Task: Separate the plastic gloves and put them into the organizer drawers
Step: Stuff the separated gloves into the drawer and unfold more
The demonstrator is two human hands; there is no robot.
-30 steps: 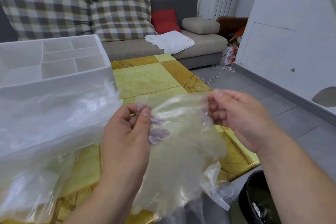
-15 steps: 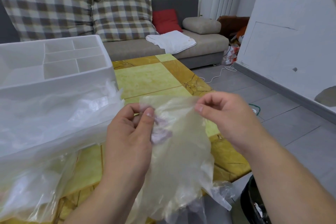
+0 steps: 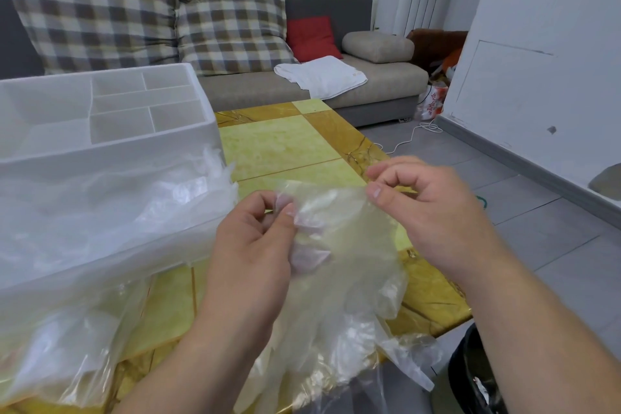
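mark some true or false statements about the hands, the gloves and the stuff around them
1. The left hand and the right hand both pinch the plastic gloves. True.
2. The organizer stands to the right of the hands. False: it stands to their left, on the table.
3. A red cushion leans on the sofa. True.
4. The white towel lies on the table. False: it lies on the sofa.

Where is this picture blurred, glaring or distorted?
Head view: the fingers of the right hand are motion-blurred; the plastic glove it pinches with the left hand shows soft glints; the wide lens tilts the wall; lighting even, shadows faint.
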